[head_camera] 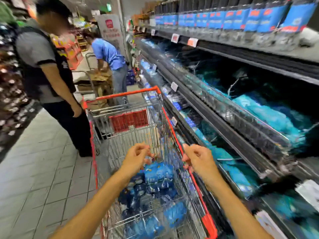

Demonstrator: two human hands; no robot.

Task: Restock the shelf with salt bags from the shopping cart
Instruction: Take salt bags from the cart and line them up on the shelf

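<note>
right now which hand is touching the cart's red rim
The right hand, which rests on the red right rim of the wire shopping cart; the left hand hovers over the basket, touching nothing.

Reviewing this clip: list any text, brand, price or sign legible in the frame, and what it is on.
None can be read.
Blue labels on the top-shelf bottles: blurred.
Shelf price tags: blurred.
Standing sign with a red logo: too small.
Salt bags in the shopping cart: print smeared.
</note>
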